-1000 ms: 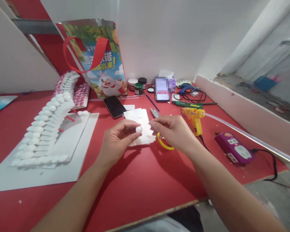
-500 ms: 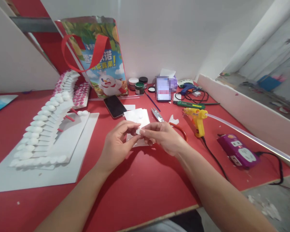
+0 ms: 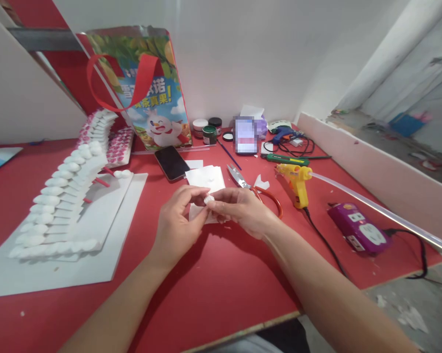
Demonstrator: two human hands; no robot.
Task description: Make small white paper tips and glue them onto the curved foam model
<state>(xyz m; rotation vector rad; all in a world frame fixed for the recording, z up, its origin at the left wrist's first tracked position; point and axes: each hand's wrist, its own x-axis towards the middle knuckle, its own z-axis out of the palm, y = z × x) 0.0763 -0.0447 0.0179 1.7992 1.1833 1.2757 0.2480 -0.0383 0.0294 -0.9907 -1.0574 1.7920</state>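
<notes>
Between the fingertips of both hands is a small white crumpled piece (image 3: 208,199), possibly paper; its exact kind I cannot make out. My left hand (image 3: 182,215) pinches it from the left with thumb and forefinger. From the right, my right hand (image 3: 243,211) grips it with thumb and fingers, the lower ones partly hidden. Just beyond and beneath the hands lie white paper sheets (image 3: 214,177) on the red table (image 3: 213,294). Scissors (image 3: 237,176) with orange handles rest just past my right hand, beside a torn white scrap (image 3: 262,183).
At left, a white model with rows of rounded pieces (image 3: 55,196) stands on a white board (image 3: 121,245). A phone (image 3: 171,163), a printed bag (image 3: 143,93) and paint jars (image 3: 209,135) sit behind. To the right are a yellow glue gun (image 3: 298,184) and a purple power strip (image 3: 358,228).
The small white piece has turned slightly between my fingertips and shows more of its surface. Both hands keep hold of it. The whole view has shifted a little.
</notes>
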